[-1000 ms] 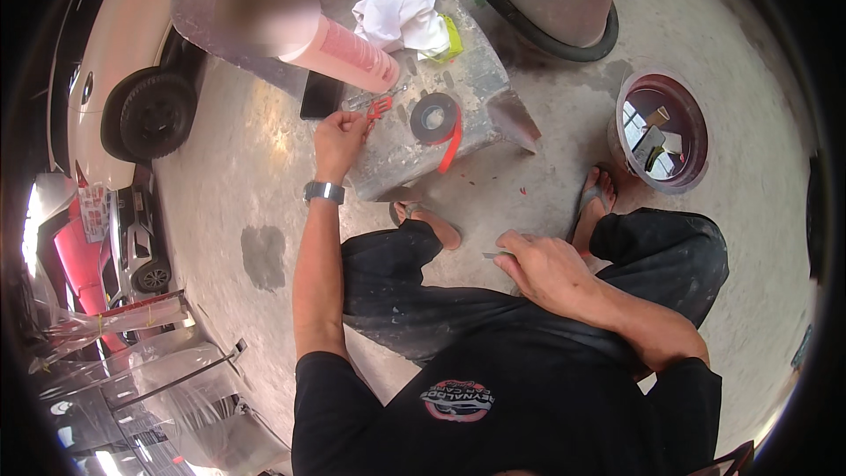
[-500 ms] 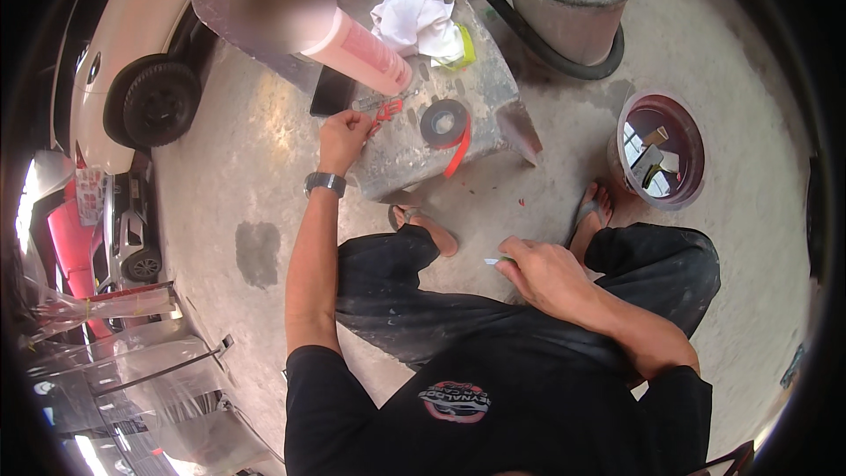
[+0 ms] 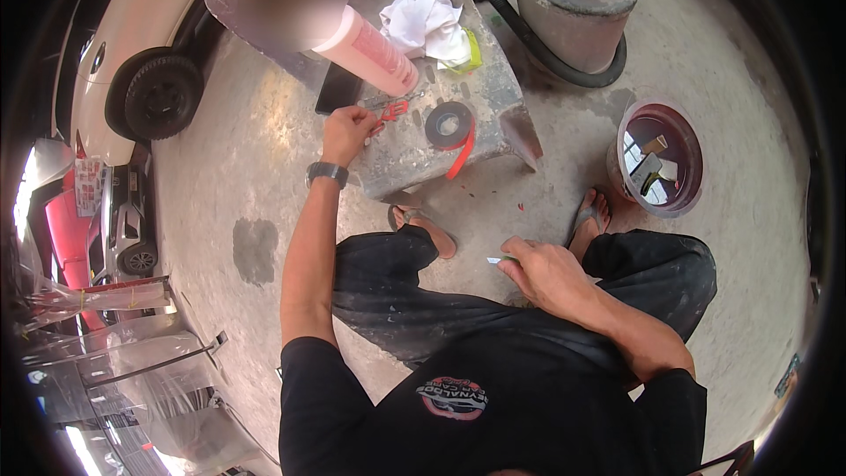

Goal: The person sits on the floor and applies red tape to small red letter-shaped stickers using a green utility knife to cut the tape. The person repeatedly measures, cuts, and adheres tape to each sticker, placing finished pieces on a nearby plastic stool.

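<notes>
My left hand (image 3: 350,134) is over the near left corner of a worn grey stand (image 3: 397,172), thumb and fingers pinched on a small red piece (image 3: 377,128). Beside it lie more red scraps (image 3: 395,111), apparently tape. To their right is a roll of tape (image 3: 449,125), dark-sided, its loose red end (image 3: 461,160) hanging past the stand's edge. My right hand (image 3: 551,275) is closed above my lap. From its fingertips juts the pale blade of a small cutter (image 3: 494,260); the palm hides most of its handle, with a bit of green showing.
On the stand are a pink bottle (image 3: 374,57), a dark flat object (image 3: 337,90), a white cloth (image 3: 423,25) and a yellow-green item (image 3: 471,53). A bucket of water (image 3: 696,159) stands right, a grey drum vacuum with hose (image 3: 573,26) behind. A car (image 3: 132,26) is left.
The whole view has shifted slightly. Both hands keep nearly the same place and grip, with the red piece and the cutter still held.
</notes>
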The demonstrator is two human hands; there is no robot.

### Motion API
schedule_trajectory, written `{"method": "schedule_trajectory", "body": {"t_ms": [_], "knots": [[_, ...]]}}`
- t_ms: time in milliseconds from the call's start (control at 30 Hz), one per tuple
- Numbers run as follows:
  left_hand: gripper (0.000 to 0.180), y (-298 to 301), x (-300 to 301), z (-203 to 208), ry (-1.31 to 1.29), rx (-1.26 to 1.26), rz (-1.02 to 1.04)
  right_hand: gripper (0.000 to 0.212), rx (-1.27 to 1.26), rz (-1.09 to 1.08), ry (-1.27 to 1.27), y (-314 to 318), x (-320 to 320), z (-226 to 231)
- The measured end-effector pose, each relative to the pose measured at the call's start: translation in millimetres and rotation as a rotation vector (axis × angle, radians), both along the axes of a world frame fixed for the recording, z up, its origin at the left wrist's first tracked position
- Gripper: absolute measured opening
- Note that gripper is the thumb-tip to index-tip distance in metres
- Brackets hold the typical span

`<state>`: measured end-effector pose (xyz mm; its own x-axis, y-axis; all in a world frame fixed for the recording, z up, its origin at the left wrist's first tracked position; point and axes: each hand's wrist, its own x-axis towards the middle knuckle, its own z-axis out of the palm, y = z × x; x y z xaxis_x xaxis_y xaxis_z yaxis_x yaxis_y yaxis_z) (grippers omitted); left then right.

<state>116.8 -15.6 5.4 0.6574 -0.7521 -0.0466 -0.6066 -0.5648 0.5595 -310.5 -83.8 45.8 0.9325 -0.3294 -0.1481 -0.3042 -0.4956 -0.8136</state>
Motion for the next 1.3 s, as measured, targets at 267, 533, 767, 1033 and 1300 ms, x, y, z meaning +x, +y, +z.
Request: {"method": "schedule_trajectory", "body": {"t_ms": [267,533,767,1033,1300], "knots": [[0.017,-1,11,-5,-0.041,-0.006,-0.039,0.024,-0.004,0.005,-0.012,0,2,0],[0.015,4,16,-11,-0.003,-0.009,-0.074,0.024,-0.005,0.019,-0.007,0,7,-1],[0.015,2,9,-4,-0.071,0.013,-0.079,0.024,-0.001,0.024,-0.002,1,9,-4],[0.016,0,13,-3,-0.280,-0.142,-0.068,0.023,0.003,0.016,0.001,3,9,0],[0.024,-15,13,-7,-0.563,0.045,-0.272,0.021,-0.012,0.032,0.028,0,12,-2]]}}
